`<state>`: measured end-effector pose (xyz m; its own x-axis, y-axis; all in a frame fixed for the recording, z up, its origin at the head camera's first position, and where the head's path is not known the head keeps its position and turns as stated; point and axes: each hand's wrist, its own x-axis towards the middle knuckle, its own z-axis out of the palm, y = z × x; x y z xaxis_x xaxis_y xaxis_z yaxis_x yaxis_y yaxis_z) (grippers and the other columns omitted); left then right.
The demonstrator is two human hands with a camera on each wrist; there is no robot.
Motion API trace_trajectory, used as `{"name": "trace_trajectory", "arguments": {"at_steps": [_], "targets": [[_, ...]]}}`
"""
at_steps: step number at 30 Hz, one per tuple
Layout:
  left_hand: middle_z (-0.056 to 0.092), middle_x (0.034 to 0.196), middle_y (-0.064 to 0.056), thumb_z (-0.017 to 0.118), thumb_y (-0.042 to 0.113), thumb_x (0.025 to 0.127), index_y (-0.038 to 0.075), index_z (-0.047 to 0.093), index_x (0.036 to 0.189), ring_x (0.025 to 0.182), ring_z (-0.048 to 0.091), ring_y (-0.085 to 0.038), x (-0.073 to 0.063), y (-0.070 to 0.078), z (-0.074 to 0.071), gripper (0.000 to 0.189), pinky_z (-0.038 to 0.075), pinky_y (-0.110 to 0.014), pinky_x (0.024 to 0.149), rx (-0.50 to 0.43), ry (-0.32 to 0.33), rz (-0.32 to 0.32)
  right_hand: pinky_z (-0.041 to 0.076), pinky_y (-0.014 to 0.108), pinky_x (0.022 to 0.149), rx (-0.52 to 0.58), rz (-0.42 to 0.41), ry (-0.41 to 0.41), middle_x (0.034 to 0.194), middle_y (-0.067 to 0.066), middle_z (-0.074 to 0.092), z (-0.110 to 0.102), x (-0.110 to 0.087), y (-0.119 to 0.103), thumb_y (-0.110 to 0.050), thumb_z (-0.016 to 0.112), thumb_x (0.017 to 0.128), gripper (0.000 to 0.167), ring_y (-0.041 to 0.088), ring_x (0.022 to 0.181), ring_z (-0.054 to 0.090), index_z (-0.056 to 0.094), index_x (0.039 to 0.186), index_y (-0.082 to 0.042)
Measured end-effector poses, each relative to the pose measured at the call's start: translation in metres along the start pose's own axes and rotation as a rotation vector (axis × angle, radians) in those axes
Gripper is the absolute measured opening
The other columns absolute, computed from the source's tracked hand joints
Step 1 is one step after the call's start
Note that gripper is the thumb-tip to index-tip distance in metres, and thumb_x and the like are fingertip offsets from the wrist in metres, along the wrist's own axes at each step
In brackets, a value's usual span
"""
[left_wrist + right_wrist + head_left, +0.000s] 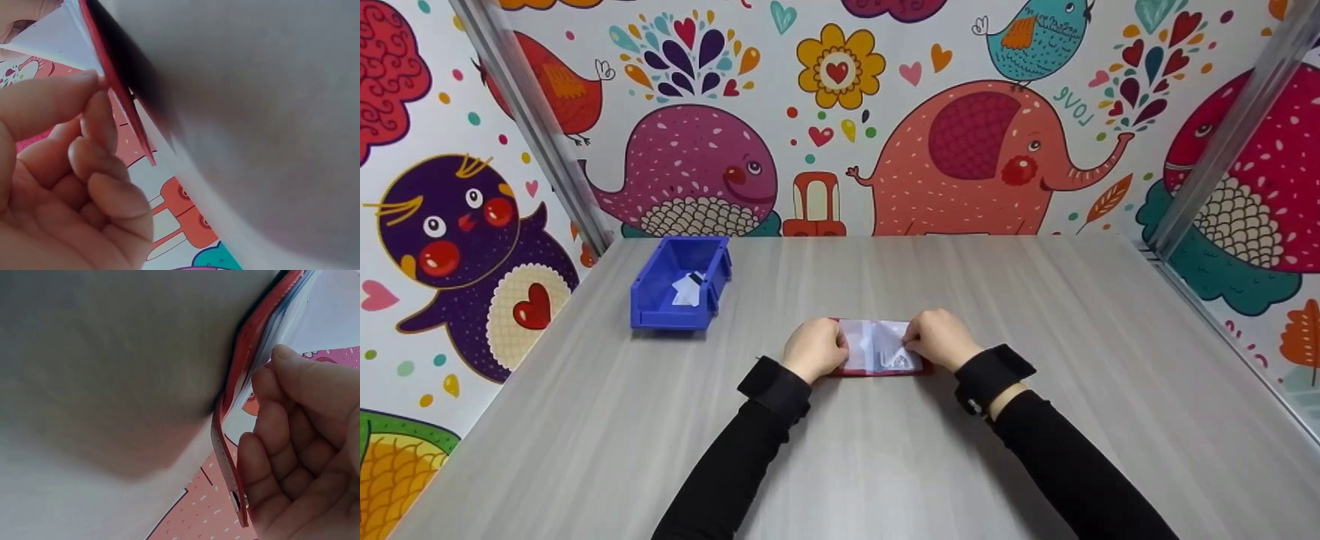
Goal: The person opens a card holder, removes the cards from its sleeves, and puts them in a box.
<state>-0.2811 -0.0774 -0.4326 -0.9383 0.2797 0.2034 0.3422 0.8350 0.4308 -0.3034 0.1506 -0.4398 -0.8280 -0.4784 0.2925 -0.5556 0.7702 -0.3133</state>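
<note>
A red card holder (856,345) lies spread open on the table, with clear plastic sleeves on both sides of its fold. My left hand (816,350) pinches the left side between thumb and forefinger, right at the red cover's edge in the left wrist view. On the other side, my right hand (942,339) pinches the edge of the stacked sleeves (269,337). Below those fingers a red strap (228,469) with a metal snap hangs off the cover in the right wrist view. The other fingers of both hands are curled in.
To the left and farther back stands a blue plastic bin (668,319) holding white pieces (688,289) with a small black part. The grey table (885,457) meets a patterned wall (825,150) at the back, and metal posts (532,120) rise at both far corners.
</note>
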Motion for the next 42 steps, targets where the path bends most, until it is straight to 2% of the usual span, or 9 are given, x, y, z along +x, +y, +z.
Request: {"name": "trace_trajectory", "arguments": {"at_steps": [8,14,21,27,32,37,42], "targets": [[0.052,0.059,0.008,0.07,0.008,0.079,0.012,0.066,0.061,0.057,0.047,-0.012,0.0,0.007,0.004,0.018,0.041,-0.029,0.058,-0.081,0.03,0.014,0.053,0.041,0.07,-0.005,0.006,-0.019,0.08,0.006,0.073,-0.001,0.0,0.0,0.0,0.078,0.076,0.005,0.026,0.074,0.067,0.078,0.077,-0.005],[0.048,0.058,0.008,0.07,0.009,0.081,0.011,0.064,0.061,0.056,0.045,-0.011,0.002,0.015,0.005,0.021,0.038,-0.028,0.056,-0.142,0.079,0.033,0.053,0.04,0.068,-0.009,0.001,-0.018,0.078,0.006,0.073,-0.001,0.001,0.0,0.0,0.079,0.076,0.005,0.025,0.072,0.066,0.078,0.076,-0.004],[0.057,0.063,0.006,0.07,0.008,0.082,0.009,0.071,0.068,0.059,0.049,-0.012,0.003,0.021,0.008,0.014,0.041,-0.028,0.058,-0.179,0.159,0.069,0.053,0.039,0.067,0.003,0.013,-0.023,0.078,0.006,0.073,-0.001,0.001,0.0,0.0,0.079,0.076,0.005,0.024,0.07,0.066,0.078,0.077,-0.004],[0.061,0.07,0.001,0.072,0.008,0.081,0.006,0.074,0.073,0.065,0.055,-0.015,0.001,0.027,0.01,0.008,0.044,-0.029,0.061,-0.193,0.209,0.133,0.053,0.04,0.067,0.007,0.014,-0.015,0.077,0.006,0.073,-0.001,0.001,0.0,0.0,0.079,0.076,0.005,0.024,0.071,0.066,0.078,0.077,-0.004],[0.061,0.07,0.001,0.073,0.01,0.082,0.006,0.075,0.075,0.067,0.054,-0.016,0.001,0.031,0.013,0.008,0.043,-0.03,0.063,-0.192,0.22,0.169,0.053,0.038,0.065,0.008,0.022,-0.016,0.077,0.005,0.073,-0.001,0.001,0.0,0.0,0.08,0.075,0.005,0.023,0.069,0.066,0.078,0.076,-0.005],[0.06,0.071,0.0,0.075,0.015,0.083,0.008,0.076,0.078,0.07,0.055,-0.017,0.001,0.034,0.015,0.008,0.042,-0.029,0.063,-0.192,0.217,0.172,0.052,0.037,0.063,0.01,0.02,-0.014,0.077,0.005,0.073,-0.001,0.001,0.0,0.001,0.08,0.075,0.006,0.022,0.068,0.065,0.078,0.076,-0.004],[0.054,0.066,0.004,0.077,0.019,0.083,0.009,0.075,0.076,0.068,0.052,-0.015,0.001,0.035,0.017,0.012,0.038,-0.027,0.062,-0.197,0.204,0.191,0.053,0.037,0.064,0.006,0.016,-0.01,0.077,0.005,0.073,0.0,0.0,0.001,0.001,0.08,0.076,0.005,0.023,0.068,0.066,0.078,0.076,-0.004]]}}
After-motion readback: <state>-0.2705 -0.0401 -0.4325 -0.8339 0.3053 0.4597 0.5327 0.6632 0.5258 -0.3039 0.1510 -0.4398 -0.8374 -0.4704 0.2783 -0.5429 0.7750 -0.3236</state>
